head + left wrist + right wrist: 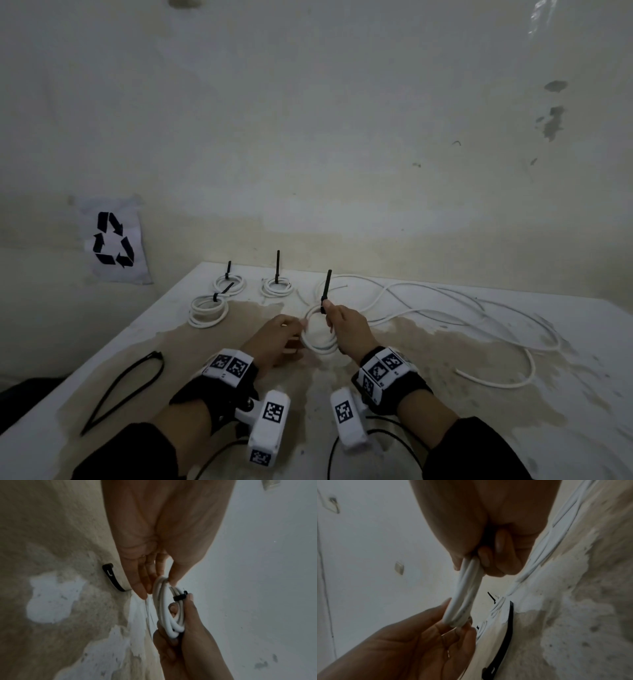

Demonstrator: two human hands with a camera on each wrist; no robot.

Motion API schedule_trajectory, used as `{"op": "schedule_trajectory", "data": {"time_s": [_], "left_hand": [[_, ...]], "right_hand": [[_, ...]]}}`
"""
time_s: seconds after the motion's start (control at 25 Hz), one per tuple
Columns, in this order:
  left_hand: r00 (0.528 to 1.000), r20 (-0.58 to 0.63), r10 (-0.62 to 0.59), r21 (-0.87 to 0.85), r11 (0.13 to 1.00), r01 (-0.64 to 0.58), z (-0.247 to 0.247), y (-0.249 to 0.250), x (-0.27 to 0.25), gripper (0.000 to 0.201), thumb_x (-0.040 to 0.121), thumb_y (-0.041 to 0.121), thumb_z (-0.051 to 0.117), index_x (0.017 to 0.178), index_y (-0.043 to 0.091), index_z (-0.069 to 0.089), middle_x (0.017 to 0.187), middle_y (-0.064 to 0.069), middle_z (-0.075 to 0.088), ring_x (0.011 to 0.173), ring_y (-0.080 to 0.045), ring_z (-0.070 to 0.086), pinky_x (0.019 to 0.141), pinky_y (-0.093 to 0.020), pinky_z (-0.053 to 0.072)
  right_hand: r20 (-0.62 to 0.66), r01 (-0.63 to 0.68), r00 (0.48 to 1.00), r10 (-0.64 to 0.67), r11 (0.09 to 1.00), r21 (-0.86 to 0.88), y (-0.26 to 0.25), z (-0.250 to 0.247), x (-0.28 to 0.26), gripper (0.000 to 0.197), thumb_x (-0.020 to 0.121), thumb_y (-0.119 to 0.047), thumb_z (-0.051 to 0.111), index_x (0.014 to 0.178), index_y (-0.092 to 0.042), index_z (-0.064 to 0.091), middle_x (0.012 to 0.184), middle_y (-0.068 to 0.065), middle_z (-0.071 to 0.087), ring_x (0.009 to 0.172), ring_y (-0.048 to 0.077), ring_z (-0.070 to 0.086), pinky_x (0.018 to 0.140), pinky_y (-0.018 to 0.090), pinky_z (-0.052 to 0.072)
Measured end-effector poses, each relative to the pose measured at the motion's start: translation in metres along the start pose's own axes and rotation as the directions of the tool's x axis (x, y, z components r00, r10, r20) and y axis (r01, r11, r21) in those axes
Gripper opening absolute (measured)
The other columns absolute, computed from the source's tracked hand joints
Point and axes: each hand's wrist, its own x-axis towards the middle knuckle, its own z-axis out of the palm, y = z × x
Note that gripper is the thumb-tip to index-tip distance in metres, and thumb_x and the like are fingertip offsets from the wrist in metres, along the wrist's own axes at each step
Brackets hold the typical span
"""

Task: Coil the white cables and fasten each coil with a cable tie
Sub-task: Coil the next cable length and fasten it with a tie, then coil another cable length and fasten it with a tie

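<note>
Now the right hand [346,325] is cinching the cable tie [325,291] round the coil [317,342], fingers pinching; the left hand [274,337] is gripping it; pulling snug likely follows.

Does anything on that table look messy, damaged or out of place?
Yes. The white table top has large brownish patches, like worn or stained coating. Uncoiled white cable sprawls in loose loops on the right, beside three tied coils.
</note>
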Motion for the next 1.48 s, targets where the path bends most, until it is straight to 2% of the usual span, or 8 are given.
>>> {"op": "schedule_trajectory", "data": {"time_s": [0.2,0.4,0.6,0.68,0.8,0.92,1.08,1.48], "left_hand": [[0.993,-0.111,-0.036,-0.043,0.999,0.031,-0.034,-0.008,0.021,0.021,0.095,0.009,0.053,0.102,-0.009,0.061,0.098,-0.027,0.065,0.081,-0.032,0.064,0.069,-0.036,0.059],[0.937,-0.346,-0.046,-0.140,0.990,-0.003,-0.067,-0.004,0.061,0.028,0.096,0.005,0.048,0.119,-0.012,0.052,0.083,-0.012,0.060,0.071,-0.023,0.061,0.061,-0.030,0.057],[0.911,-0.385,-0.145,-0.202,0.977,0.070,-0.070,-0.010,0.088,0.055,0.097,0.029,0.046,0.139,-0.006,0.038,0.129,-0.023,0.058,0.083,-0.020,0.067,0.081,-0.028,0.052],[0.918,-0.385,-0.091,0.109,0.984,0.143,-0.074,-0.007,0.087,0.063,0.095,0.039,0.045,0.147,0.008,0.029,0.134,-0.015,0.056,0.105,-0.022,0.063,0.089,-0.025,0.047],[0.886,-0.456,-0.084,0.203,0.959,0.195,-0.080,-0.015,0.103,0.041,0.096,0.024,0.052,0.122,-0.009,0.057,0.120,-0.023,0.064,0.077,-0.019,0.063,0.074,-0.022,0.054],[0.899,-0.434,0.060,0.575,0.786,0.225,-0.078,-0.013,0.100,0.043,0.099,0.031,0.044,0.106,-0.006,0.065,0.115,-0.022,0.066,0.102,-0.031,0.062,0.089,-0.031,0.045],[0.823,-0.498,0.274,0.610,0.785,0.108,-0.068,0.005,0.088,0.033,0.089,0.030,0.059,0.106,0.003,0.063,0.116,-0.019,0.063,0.108,-0.034,0.059,0.091,-0.037,0.046],[0.794,-0.002,0.608,0.690,0.576,-0.439,0.027,0.044,0.053,0.038,0.088,0.031,0.062,0.123,0.018,0.054,0.126,-0.006,0.058,0.116,-0.024,0.051,0.098,-0.036,0.041]], "right_hand": [[0.158,-0.144,0.976,0.147,0.989,-0.033,0.009,0.021,0.030,0.063,0.093,-0.062,0.031,0.059,-0.011,0.047,0.055,0.007,0.050,0.047,0.021,0.051,0.052,0.027,0.041],[-0.095,-0.290,0.957,0.275,0.920,-0.262,0.049,0.007,0.077,0.033,0.088,-0.034,0.062,0.079,-0.009,0.042,0.092,0.013,0.058,0.083,0.025,0.052,0.070,0.032,0.039],[-0.003,-0.283,0.952,0.307,0.875,-0.392,0.064,0.003,0.091,0.024,0.084,-0.024,0.067,0.087,-0.009,0.048,0.113,0.018,0.059,0.101,0.032,0.058,0.069,0.026,0.039],[0.070,-0.236,0.955,0.288,0.881,-0.409,0.067,0.001,0.093,0.020,0.084,-0.024,0.067,0.079,-0.013,0.051,0.106,0.014,0.064,0.093,0.026,0.059,0.062,0.024,0.040],[0.123,-0.203,0.953,0.278,0.883,-0.423,0.068,-0.001,0.094,0.018,0.083,-0.020,0.070,0.078,-0.015,0.054,0.103,0.015,0.067,0.084,0.020,0.054,0.064,0.023,0.044],[0.120,-0.184,0.959,0.258,0.884,-0.431,0.067,-0.003,0.090,0.014,0.083,-0.017,0.069,0.084,-0.014,0.055,0.109,0.014,0.067,0.084,0.019,0.054,0.072,0.025,0.044],[-0.061,-0.151,0.988,0.140,0.823,-0.548,0.054,-0.010,0.078,0.008,0.087,-0.030,0.060,0.089,-0.022,0.061,0.104,0.003,0.066,0.103,0.025,0.053,0.085,0.031,0.041],[-0.137,0.267,0.947,-0.291,0.949,-0.169,0.002,-0.087,0.030,0.007,0.096,-0.023,0.050,0.090,-0.022,0.052,0.087,0.000,0.046,0.073,0.006,0.045,0.061,0.011,0.033]]}}
